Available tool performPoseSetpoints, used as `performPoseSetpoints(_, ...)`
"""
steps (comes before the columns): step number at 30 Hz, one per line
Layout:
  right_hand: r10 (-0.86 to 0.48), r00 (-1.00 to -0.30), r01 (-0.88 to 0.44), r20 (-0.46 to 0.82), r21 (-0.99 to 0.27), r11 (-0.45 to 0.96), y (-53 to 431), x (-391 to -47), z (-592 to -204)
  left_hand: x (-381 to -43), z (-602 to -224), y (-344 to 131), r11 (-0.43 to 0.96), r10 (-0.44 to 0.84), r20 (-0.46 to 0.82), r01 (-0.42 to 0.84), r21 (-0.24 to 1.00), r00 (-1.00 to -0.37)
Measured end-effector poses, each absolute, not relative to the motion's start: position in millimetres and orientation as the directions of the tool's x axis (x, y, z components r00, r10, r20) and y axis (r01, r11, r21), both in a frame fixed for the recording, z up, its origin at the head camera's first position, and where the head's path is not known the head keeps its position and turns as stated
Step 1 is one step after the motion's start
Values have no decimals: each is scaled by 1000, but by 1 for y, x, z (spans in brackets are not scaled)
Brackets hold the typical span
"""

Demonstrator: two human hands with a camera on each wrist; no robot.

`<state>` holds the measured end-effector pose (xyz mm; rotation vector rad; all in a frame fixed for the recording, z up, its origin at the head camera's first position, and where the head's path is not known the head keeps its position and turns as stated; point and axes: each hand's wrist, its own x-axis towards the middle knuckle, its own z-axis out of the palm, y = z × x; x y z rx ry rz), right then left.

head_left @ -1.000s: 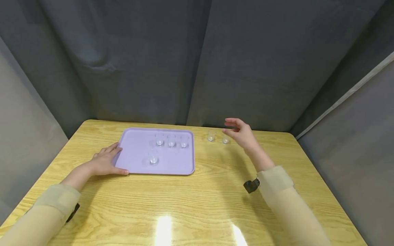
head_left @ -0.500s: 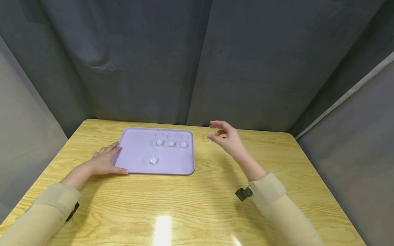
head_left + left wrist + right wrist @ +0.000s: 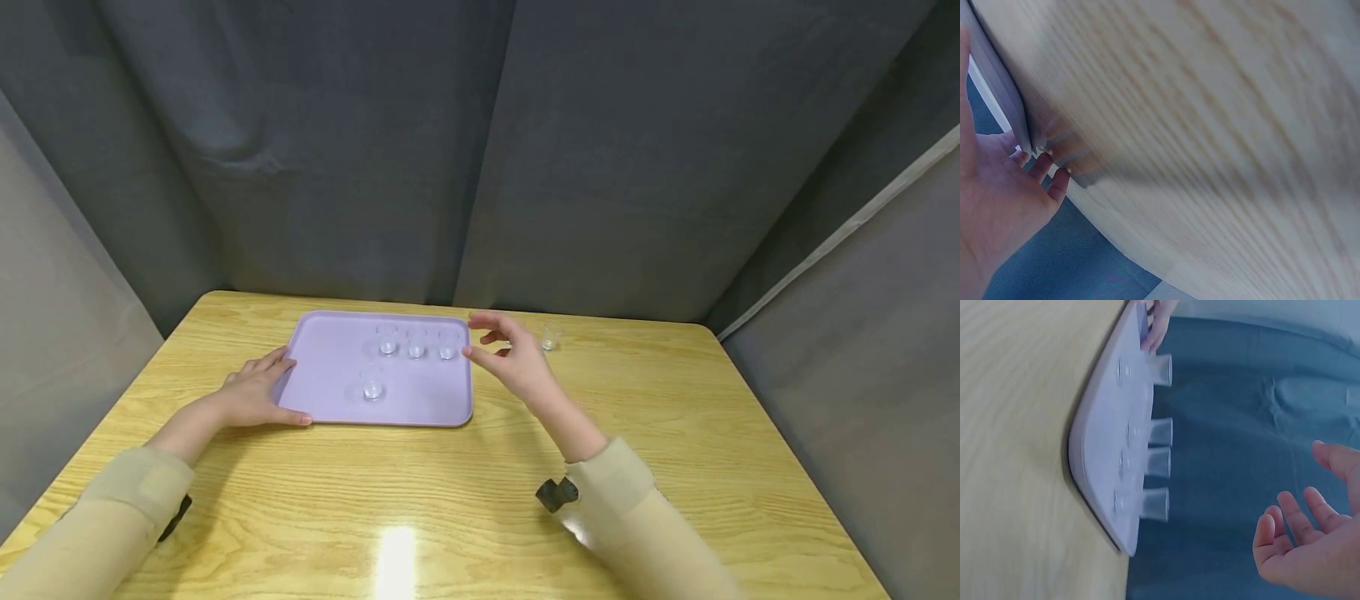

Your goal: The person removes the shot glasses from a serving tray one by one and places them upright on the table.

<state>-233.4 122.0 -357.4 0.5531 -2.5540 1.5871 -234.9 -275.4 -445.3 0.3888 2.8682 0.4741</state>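
My left hand [image 3: 255, 396] rests at the near left corner of a lilac tray [image 3: 322, 367], its fingers along the left edge and its thumb at the front edge. Three clear small glasses, one a shot glass [image 3: 387, 342], stand in a row at the tray's back right; another shot glass [image 3: 372, 387] stands nearer the front. My right hand [image 3: 517, 358] hovers by the tray's right edge with thumb and fingers apart. In the right wrist view, this right hand [image 3: 1316, 544] holds nothing. Behind it, a glass is mostly hidden in the head view.
Off the tray, a shot glass [image 3: 551, 337] stands on the wooden table [image 3: 480, 517] to the right of my right hand. Grey curtains [image 3: 337, 167] enclose the table's back and sides. The table's back edge lies close behind the tray.
My right hand has moved left from the glasses on the table to the tray's right edge, uncovering the rightmost glass. My left hand, the tray and the glasses have stayed in place.
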Motion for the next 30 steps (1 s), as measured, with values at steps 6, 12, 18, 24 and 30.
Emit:
performPoseSetpoints(6,-260,-938,-312,229,-886,344,102,-228,-370,-235,-448,-276,915,288,-156,223,337,-945)
performPoseSetpoints(12,-295,-932,-301,211,-905,301,78,-223,-377,-235,-446,-276,914,291,-155,227,335,-944)
performPoseSetpoints(18,-348,-918,-304,190,-901,308,55,-220,-395,-234,-445,-275,914,288,-156,223,340,-945)
performPoseSetpoints(24,-403,-906,-272,128,-906,324,39,-221,-418,-234,-445,-274,914,286,-157,220,341,-945)
performPoseSetpoints(30,-429,-900,-257,73,-885,389,26,-227,-432,-235,-446,-275,911,288,-155,221,348,-945)
